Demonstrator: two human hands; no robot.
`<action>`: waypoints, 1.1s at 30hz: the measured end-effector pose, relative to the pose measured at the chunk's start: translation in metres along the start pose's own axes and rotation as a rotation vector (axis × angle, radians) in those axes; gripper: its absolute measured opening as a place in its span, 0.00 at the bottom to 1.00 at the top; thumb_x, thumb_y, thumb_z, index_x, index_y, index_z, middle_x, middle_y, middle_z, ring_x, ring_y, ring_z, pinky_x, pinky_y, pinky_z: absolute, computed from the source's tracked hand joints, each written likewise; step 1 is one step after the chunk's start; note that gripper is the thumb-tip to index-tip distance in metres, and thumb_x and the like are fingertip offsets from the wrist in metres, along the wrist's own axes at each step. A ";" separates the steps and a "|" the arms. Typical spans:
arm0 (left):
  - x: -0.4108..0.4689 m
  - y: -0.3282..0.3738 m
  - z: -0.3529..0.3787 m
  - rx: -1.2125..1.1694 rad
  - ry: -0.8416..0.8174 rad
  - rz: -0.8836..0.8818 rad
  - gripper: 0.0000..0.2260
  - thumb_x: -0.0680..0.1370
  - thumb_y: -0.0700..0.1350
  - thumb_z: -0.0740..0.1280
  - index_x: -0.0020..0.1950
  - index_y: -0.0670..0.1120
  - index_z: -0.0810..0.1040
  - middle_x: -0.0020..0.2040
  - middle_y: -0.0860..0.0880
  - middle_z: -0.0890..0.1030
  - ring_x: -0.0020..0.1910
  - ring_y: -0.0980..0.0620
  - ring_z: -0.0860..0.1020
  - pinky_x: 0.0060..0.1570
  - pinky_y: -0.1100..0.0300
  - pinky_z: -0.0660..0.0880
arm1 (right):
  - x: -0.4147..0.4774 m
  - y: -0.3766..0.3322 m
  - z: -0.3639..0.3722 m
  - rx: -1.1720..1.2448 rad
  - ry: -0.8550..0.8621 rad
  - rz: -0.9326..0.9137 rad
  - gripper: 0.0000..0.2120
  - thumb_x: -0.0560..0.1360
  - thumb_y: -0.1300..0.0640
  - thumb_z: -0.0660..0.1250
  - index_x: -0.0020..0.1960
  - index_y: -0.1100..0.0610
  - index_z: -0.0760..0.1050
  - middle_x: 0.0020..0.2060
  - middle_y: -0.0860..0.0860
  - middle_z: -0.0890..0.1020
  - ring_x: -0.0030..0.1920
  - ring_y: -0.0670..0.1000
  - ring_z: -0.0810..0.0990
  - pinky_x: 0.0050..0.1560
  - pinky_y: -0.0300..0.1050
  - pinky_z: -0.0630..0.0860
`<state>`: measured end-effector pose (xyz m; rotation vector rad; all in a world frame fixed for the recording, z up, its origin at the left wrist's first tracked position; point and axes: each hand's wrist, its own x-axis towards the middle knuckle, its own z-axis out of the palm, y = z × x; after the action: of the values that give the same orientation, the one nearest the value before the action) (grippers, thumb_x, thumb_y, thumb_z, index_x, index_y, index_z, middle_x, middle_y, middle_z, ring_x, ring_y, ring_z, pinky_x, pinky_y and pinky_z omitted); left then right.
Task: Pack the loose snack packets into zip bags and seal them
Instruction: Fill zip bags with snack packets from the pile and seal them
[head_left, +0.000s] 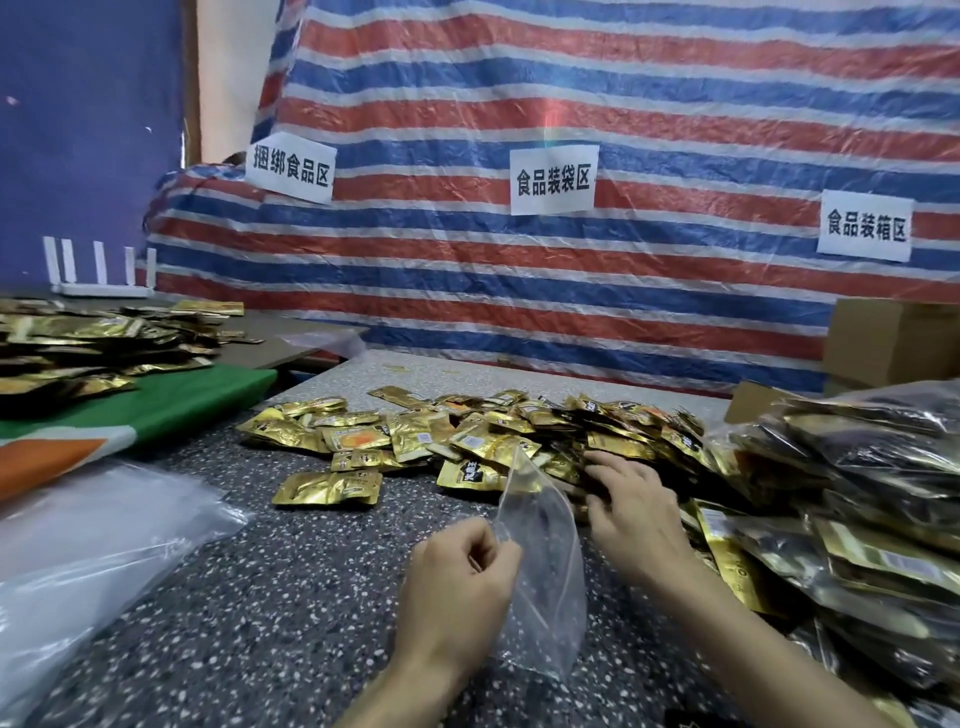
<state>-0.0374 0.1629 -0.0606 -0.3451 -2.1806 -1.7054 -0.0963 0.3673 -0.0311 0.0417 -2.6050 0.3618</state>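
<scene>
Loose gold snack packets (467, 436) lie in a heap across the middle of the speckled table (249, 597). My left hand (457, 577) pinches the edge of a clear zip bag (545, 571), which stands upright near the table's front. The bag looks empty. My right hand (628, 504) reaches past the bag into the right side of the heap, fingers curled on the packets there; whether it holds one I cannot tell.
Filled zip bags (852, 530) pile up at the right. A stack of clear plastic bags (93, 545) lies at the left, by a green and orange cloth (156, 405). More gold packets (93, 338) sit far left. Cardboard boxes (893, 343) stand at the back right.
</scene>
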 end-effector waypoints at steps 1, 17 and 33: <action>0.000 -0.001 0.001 0.003 -0.013 -0.003 0.12 0.75 0.43 0.67 0.33 0.42 0.72 0.29 0.46 0.73 0.29 0.53 0.69 0.32 0.53 0.70 | 0.000 -0.003 -0.007 0.082 0.056 0.016 0.17 0.81 0.55 0.63 0.69 0.54 0.74 0.71 0.44 0.72 0.67 0.50 0.71 0.67 0.53 0.69; -0.005 0.004 0.006 0.024 -0.141 -0.030 0.11 0.77 0.41 0.67 0.34 0.45 0.74 0.34 0.45 0.79 0.30 0.54 0.75 0.31 0.59 0.74 | -0.044 -0.047 -0.087 1.238 0.539 0.214 0.08 0.73 0.63 0.75 0.51 0.57 0.82 0.42 0.46 0.87 0.38 0.51 0.88 0.34 0.42 0.83; -0.007 0.018 0.007 -0.358 -0.150 -0.026 0.12 0.82 0.42 0.63 0.42 0.37 0.76 0.37 0.44 0.83 0.33 0.48 0.82 0.33 0.60 0.78 | -0.080 -0.057 -0.046 0.715 0.400 0.124 0.06 0.73 0.58 0.76 0.47 0.49 0.83 0.41 0.42 0.84 0.40 0.42 0.83 0.37 0.36 0.80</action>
<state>-0.0244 0.1746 -0.0494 -0.5529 -1.9758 -2.1493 0.0015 0.3212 -0.0174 0.0464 -1.9766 1.1934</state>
